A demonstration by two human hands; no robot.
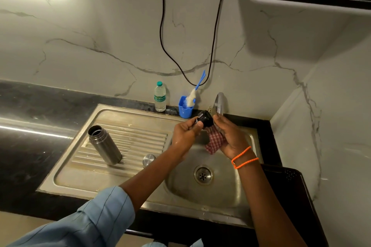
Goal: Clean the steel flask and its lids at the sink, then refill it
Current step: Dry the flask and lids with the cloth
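At a marble-walled steel sink, the black lid is pinched in the left hand beneath the tap, probably for rinsing. A checked cloth is clasped by the right hand fingers for wiping, while the open flask is stood on the left drainboard, apparently to drain.

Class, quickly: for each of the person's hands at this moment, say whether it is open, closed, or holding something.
Left hand: closed, gripping the black inner lid.
Right hand: closed, holding the red checked cloth.

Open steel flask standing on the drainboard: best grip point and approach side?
Probably wrap the plain cylindrical body of the open steel flask at mid-height, coming in from its right side. It stands upright and lidless on the ribbed drainboard, so the rim offers little hold. The small round steel lid sits to its lower right, apart from it; avoid knocking it.
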